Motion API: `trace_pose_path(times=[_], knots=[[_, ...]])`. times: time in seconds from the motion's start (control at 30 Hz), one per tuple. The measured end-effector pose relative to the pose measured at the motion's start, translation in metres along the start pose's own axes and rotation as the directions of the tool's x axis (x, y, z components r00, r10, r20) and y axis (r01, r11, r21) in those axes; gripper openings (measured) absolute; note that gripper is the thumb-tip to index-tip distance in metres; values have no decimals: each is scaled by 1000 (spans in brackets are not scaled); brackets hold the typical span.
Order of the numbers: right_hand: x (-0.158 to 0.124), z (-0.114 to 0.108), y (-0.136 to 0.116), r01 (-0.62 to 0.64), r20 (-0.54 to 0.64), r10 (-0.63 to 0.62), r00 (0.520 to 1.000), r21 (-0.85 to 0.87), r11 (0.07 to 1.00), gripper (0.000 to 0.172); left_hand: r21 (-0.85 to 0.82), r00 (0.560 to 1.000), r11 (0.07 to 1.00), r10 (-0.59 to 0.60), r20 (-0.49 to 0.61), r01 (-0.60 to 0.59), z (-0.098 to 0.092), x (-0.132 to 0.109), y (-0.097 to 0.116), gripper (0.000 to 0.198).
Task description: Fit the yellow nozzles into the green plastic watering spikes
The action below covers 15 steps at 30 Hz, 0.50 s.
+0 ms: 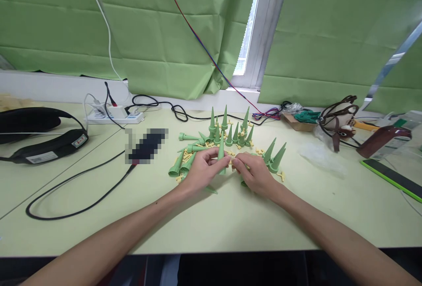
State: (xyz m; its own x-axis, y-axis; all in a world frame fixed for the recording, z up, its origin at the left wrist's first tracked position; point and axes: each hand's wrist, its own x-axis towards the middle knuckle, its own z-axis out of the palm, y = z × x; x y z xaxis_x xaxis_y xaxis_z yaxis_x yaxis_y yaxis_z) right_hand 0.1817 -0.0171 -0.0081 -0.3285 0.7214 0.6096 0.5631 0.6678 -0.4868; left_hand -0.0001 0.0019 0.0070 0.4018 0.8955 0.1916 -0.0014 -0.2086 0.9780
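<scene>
My left hand is closed round an upright green cone spike, pinching its lower part. My right hand is closed beside it, fingertips meeting the left hand's at a small yellow piece that is mostly hidden. Both hands rest on the pale green table. Behind them stand several green cones point up. More cones lie on their sides to the left, among scattered small yellow pieces. Two cones stand just right of my right hand.
A white power strip with plugs sits at the back left, with black cables looping across the table. A black curved device lies far left. A bag, a brown case and a dark tablet are at the right.
</scene>
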Motion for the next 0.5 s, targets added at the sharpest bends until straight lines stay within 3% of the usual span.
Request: trace_pose_path(times=[0.17, 0.5], knots=[[1, -2, -2, -26, -40, 30, 999, 100, 995, 14, -4, 998, 1000, 0, -69, 0, -1, 1, 4, 32], [0, -2, -4, 13, -21, -11, 1000, 96, 995, 9, 14, 998, 1000, -6, -67, 7, 0, 1, -1, 32]])
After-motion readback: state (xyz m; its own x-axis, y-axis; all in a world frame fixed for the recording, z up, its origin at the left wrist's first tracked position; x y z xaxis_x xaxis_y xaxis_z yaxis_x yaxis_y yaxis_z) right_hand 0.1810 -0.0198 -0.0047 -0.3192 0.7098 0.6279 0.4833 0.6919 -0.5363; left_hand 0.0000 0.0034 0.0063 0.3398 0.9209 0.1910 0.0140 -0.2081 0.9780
